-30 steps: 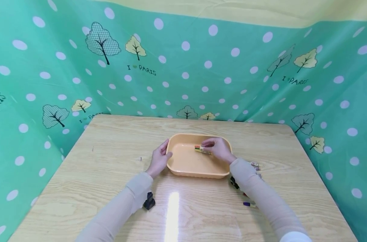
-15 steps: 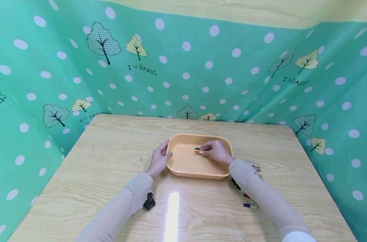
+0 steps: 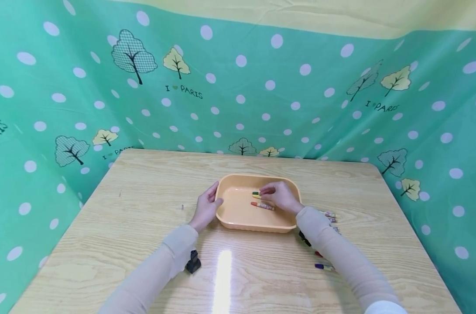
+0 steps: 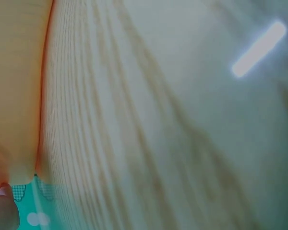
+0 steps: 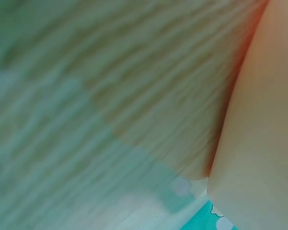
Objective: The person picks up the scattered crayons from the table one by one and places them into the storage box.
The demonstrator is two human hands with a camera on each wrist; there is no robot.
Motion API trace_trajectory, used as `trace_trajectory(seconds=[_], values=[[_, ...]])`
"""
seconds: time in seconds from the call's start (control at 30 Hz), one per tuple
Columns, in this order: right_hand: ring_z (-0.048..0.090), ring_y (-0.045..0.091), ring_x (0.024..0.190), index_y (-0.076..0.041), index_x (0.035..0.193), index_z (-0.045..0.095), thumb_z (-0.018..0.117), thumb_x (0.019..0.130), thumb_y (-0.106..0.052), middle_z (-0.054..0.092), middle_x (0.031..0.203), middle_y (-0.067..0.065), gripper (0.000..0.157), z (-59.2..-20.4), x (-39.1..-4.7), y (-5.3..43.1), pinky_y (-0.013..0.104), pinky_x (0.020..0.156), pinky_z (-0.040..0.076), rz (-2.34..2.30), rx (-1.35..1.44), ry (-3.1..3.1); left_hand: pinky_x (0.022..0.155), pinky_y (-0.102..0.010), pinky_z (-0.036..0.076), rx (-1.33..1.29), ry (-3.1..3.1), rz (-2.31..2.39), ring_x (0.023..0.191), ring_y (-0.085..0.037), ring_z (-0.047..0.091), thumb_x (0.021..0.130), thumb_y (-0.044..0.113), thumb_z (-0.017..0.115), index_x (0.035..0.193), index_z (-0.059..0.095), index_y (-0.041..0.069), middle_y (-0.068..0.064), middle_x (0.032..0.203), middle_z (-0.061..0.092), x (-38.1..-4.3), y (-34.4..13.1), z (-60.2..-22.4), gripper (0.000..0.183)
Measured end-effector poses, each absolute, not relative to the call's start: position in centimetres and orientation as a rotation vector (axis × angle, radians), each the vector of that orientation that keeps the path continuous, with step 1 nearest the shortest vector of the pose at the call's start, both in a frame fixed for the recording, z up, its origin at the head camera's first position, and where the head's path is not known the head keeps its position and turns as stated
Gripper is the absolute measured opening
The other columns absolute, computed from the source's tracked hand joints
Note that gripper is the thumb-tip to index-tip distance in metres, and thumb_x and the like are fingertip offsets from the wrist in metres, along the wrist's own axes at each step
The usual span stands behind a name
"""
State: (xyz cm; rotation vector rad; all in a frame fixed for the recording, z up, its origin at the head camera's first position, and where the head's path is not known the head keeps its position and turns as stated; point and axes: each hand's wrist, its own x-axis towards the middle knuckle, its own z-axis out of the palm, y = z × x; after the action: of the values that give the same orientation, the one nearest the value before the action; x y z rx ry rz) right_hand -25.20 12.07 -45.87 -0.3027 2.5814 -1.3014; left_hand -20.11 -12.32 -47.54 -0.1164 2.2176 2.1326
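Observation:
In the head view a peach plastic tray (image 3: 238,213) sits mid-table. My left hand (image 3: 206,208) holds its left end, the thumb over the rim and the fingers along the outer wall. Inside the tray my right hand (image 3: 282,196) pinches crayons; a green crayon tip (image 3: 255,192) and a yellow crayon tip (image 3: 256,196) stick out at its fingertips, the rest hidden by the fingers. An orange crayon (image 3: 263,206) lies on the tray floor just in front of that hand. In the left wrist view, part of the left hand (image 4: 4,211) shows at the tray's corner.
Several wrapped crayons (image 3: 330,214) lie on the table right of the tray, partly behind the right sleeve. Nearer me are a purple-tipped crayon (image 3: 323,266) and a red tip (image 3: 318,254). Black blocky pieces (image 3: 193,261) show beside both forearms. A green dotted curtain (image 3: 238,109) surrounds the wooden table.
The orange crayon has gone from the right fingers to the tray floor, nearer me. The yellow tip shows again beside the green one. The left hand and tray have stayed put.

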Motion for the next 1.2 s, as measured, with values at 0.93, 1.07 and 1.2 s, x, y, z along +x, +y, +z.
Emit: trace_trajectory(seconds=[0.93, 1.07, 1.2], values=[[0.064, 0.021, 0.098, -0.003, 0.11, 0.065, 0.066, 0.083, -0.012, 0.067, 0.109, 0.013, 0.029, -44.0, -25.0, 14.0, 0.028, 0.086, 0.056, -1.55, -0.281, 2.489, 0.105, -0.026, 0.039, -0.115, 2.261, 2.125, 0.132, -0.025, 0.036, 0.086, -0.007, 0.049, 0.142, 0.031, 0.006, -0.013, 0.146, 0.033, -19.9, -12.0, -47.5, 0.06], [0.065, 0.017, 0.097, -0.003, 0.111, 0.064, 0.066, 0.083, -0.013, 0.066, 0.11, 0.014, 0.03, -43.0, -24.2, 15.5, 0.023, 0.083, 0.056, -1.583, -0.296, 2.522, 0.105, -0.027, 0.039, -0.109, 2.267, 2.121, 0.132, -0.026, 0.036, 0.086, -0.007, 0.048, 0.142, 0.031, 0.006, -0.014, 0.146, 0.033, -20.0, -12.0, -47.6, 0.06], [0.064, 0.007, 0.093, 0.0, 0.116, 0.061, 0.066, 0.083, -0.017, 0.064, 0.113, 0.017, 0.037, -42.0, -23.1, 17.8, 0.019, 0.082, 0.055, -1.657, -0.282, 2.526, 0.105, -0.026, 0.039, -0.103, 2.273, 2.115, 0.132, -0.026, 0.036, 0.087, -0.007, 0.049, 0.142, 0.031, 0.007, -0.013, 0.146, 0.033, -20.0, -12.1, -47.6, 0.06]])
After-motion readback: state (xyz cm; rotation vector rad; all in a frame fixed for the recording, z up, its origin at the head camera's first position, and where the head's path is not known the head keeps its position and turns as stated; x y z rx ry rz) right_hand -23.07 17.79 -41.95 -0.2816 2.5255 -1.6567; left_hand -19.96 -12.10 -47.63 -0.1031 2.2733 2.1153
